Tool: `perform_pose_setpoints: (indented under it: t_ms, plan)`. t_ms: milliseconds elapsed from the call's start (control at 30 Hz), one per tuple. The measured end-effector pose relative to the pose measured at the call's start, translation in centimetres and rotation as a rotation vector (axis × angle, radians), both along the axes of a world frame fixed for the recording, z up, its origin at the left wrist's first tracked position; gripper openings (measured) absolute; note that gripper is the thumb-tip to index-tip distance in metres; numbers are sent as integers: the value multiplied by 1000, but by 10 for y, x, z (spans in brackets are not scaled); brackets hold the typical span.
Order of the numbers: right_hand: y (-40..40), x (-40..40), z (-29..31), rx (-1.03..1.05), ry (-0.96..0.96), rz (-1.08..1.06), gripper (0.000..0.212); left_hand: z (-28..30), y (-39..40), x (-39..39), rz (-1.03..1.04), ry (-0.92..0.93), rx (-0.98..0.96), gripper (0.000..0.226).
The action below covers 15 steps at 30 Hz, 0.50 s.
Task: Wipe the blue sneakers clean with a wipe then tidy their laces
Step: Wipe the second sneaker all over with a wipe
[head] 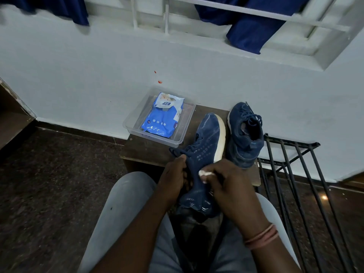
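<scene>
**Wipe on the heel end, toe pointing away**

Our right hand [226, 180] is curled around a small white wipe [203, 173], pinching it against the upper of the blue sneaker [204, 152] we hold over our lap. Just across the shoe from it, our left hand [174, 181] grips the sneaker's other side near the collar, thumb up by the laces [182, 151], steadying it.

The relation that matters for the next stroke, as we judge it: the sneaker's long axis runs from our hands forward and slightly right, heel end low between our knees, toe raised and resting toward the small wooden stool [149, 152]. The wipe sits at the near, ankle end, so the uncleaned length appears to lie ahead of the right hand, along the knit side and the white sole edge [220, 142]. The right hand is the nearer one to that side; the left is better placed for the laces.

Beyond the right hand and a little to its right, the second sneaker [246, 134] stands on the stool, apart from both hands, its laces loose. Ahead of the left hand, a clear plastic tray [157, 137] holds the blue wipe packet [163, 117]. A black metal rack [291, 166] stands to the right of the right hand.
</scene>
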State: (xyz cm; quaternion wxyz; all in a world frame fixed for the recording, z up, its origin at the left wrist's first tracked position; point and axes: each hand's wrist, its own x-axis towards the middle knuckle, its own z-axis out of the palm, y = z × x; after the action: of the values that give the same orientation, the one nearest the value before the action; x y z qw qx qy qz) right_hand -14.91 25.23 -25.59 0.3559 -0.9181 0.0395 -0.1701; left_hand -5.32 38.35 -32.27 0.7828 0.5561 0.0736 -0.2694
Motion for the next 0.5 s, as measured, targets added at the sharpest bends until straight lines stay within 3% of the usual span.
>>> perform_pose_setpoints:
  t_ms: [100,200,400,500]
  plan:
    - [-19,-3,-1,258,-18,-187,14,7,1,-2,-25,34,-77,38]
    - [-19,-3,-4,410,-10,-191,17,8,6,-2,-69,-14,-112,37]
    - [-6,-8,-10,462,-110,-102,29,3,3,-10,-129,-174,-7,62]
    - [-9,-6,-14,430,-169,-89,31,6,1,-10,-88,-157,-60,57]
